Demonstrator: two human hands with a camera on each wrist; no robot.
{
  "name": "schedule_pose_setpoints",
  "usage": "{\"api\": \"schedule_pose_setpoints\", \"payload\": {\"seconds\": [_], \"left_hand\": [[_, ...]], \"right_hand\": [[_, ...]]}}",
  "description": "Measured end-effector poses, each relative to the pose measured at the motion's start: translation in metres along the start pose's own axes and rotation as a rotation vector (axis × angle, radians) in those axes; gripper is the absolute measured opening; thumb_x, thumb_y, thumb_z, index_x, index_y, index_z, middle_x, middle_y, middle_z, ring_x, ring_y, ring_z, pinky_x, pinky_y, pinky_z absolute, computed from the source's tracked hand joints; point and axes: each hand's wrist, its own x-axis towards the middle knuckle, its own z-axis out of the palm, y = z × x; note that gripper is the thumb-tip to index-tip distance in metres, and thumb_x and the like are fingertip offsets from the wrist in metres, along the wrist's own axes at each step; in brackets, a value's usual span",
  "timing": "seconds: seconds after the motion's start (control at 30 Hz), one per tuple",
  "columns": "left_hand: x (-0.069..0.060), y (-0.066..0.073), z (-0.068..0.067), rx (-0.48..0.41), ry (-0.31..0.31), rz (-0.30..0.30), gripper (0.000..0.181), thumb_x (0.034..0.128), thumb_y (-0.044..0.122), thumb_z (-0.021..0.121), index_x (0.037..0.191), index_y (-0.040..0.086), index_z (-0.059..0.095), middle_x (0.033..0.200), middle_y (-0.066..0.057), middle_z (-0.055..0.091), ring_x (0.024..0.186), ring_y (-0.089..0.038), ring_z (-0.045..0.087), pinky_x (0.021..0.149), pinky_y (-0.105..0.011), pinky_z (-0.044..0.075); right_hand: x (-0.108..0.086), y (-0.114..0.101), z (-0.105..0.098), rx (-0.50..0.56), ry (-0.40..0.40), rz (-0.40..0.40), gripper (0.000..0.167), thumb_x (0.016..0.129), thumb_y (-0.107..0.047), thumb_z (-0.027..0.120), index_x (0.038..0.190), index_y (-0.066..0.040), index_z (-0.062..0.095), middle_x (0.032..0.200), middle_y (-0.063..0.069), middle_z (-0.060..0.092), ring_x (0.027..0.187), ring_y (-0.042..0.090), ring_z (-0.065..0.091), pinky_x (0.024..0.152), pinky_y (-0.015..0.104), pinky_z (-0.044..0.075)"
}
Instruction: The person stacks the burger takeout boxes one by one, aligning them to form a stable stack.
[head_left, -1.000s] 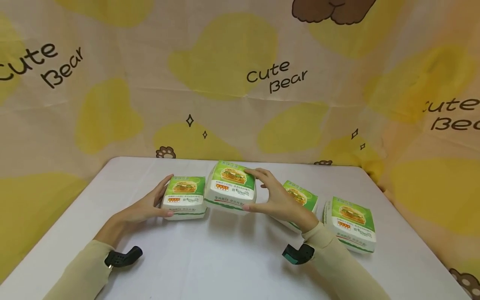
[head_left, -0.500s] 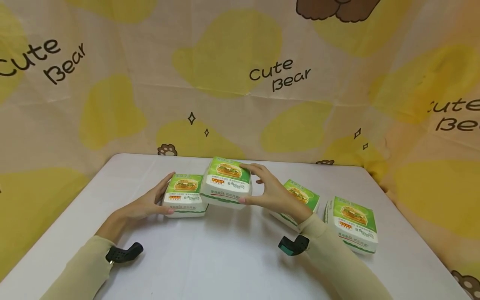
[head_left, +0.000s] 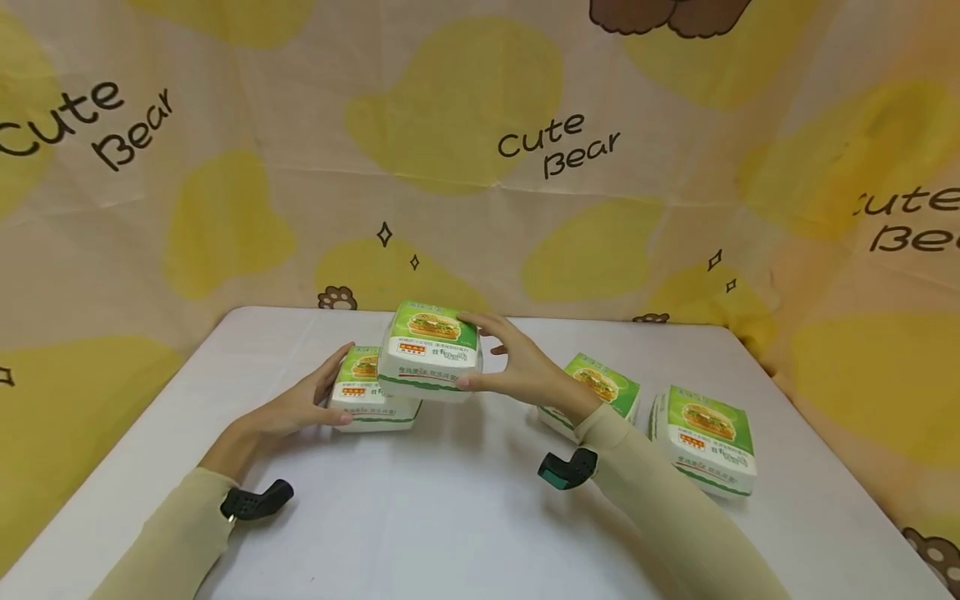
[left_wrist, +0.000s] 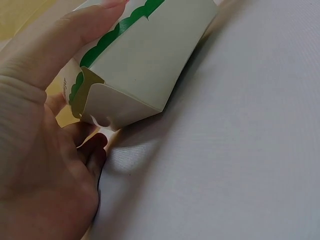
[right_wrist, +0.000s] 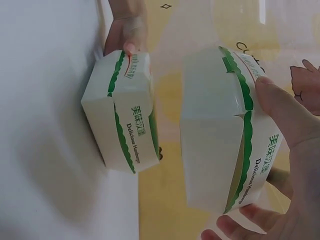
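My left hand (head_left: 292, 404) grips the left side of a green and white burger box (head_left: 375, 417) that sits on the table, thumb at its front and fingers at its back. My right hand (head_left: 528, 367) holds a second burger box (head_left: 429, 354) by its right side, raised off the table. From the head, this raised box overlaps the right part of the left one. In the right wrist view a gap shows between the held box (right_wrist: 215, 150) and the box on the table (right_wrist: 120, 115).
On the white table (head_left: 450, 517), a third box (head_left: 600, 383) lies turned at an angle behind my right forearm. A fourth box (head_left: 705, 437) stands farther right. Patterned cloth (head_left: 450, 167) hangs behind the table's far edge.
My right hand has carried its box leftward, so it now covers part of the left box's top. My left hand has stayed on its box.
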Motion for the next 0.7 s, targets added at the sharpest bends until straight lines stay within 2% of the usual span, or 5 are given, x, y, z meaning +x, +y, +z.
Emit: {"api": "schedule_pose_setpoints", "payload": {"seconds": [0.2, 0.27, 0.37, 0.57, 0.7], "left_hand": [[-0.001, -0.002, 0.0, -0.001, -0.001, 0.021, 0.118, 0.0825, 0.013, 0.078, 0.164, 0.019, -0.008, 0.17, -0.022, -0.003, 0.156, -0.045, -0.002, 0.124, -0.023, 0.015], [-0.002, -0.004, 0.0, 0.009, -0.001, 0.023, 0.118, 0.0827, 0.013, 0.078, 0.163, 0.019, -0.008, 0.17, -0.023, -0.002, 0.155, -0.046, 0.0, 0.124, -0.022, 0.015], [-0.003, -0.008, -0.001, 0.012, 0.0, 0.029, 0.116, 0.0835, 0.013, 0.077, 0.164, 0.019, -0.007, 0.17, -0.024, 0.003, 0.155, -0.041, 0.008, 0.1, 0.002, 0.021], [0.002, -0.005, -0.001, 0.023, 0.004, 0.033, 0.114, 0.0841, 0.014, 0.077, 0.164, 0.021, -0.005, 0.17, -0.02, 0.009, 0.155, -0.033, 0.013, 0.106, -0.005, 0.021], [0.002, -0.004, -0.001, 0.032, 0.004, 0.029, 0.116, 0.0837, 0.014, 0.077, 0.163, 0.019, -0.007, 0.17, -0.023, 0.007, 0.155, -0.045, 0.007, 0.126, -0.045, 0.013]], "right_hand": [[0.008, -0.002, 0.008, 0.031, -0.003, -0.021, 0.083, 0.081, -0.031, 0.084, 0.152, -0.031, 0.042, 0.151, -0.01, 0.044, 0.134, 0.019, 0.042, 0.108, 0.054, 0.044], [0.011, -0.002, 0.012, 0.041, -0.008, -0.02, 0.082, 0.081, -0.031, 0.084, 0.152, -0.031, 0.041, 0.15, -0.01, 0.044, 0.134, 0.019, 0.042, 0.108, 0.054, 0.044], [0.014, -0.002, 0.018, 0.045, -0.016, -0.026, 0.083, 0.082, -0.032, 0.084, 0.153, -0.03, 0.041, 0.15, -0.009, 0.044, 0.135, 0.018, 0.042, 0.108, 0.054, 0.044], [0.02, -0.001, 0.021, 0.012, -0.004, -0.051, 0.084, 0.082, -0.031, 0.083, 0.154, -0.027, 0.04, 0.151, -0.004, 0.043, 0.134, 0.019, 0.042, 0.107, 0.054, 0.044], [0.025, -0.001, 0.023, -0.001, -0.011, -0.045, 0.084, 0.082, -0.031, 0.084, 0.154, -0.026, 0.04, 0.151, -0.004, 0.043, 0.134, 0.018, 0.042, 0.107, 0.051, 0.045]]}}
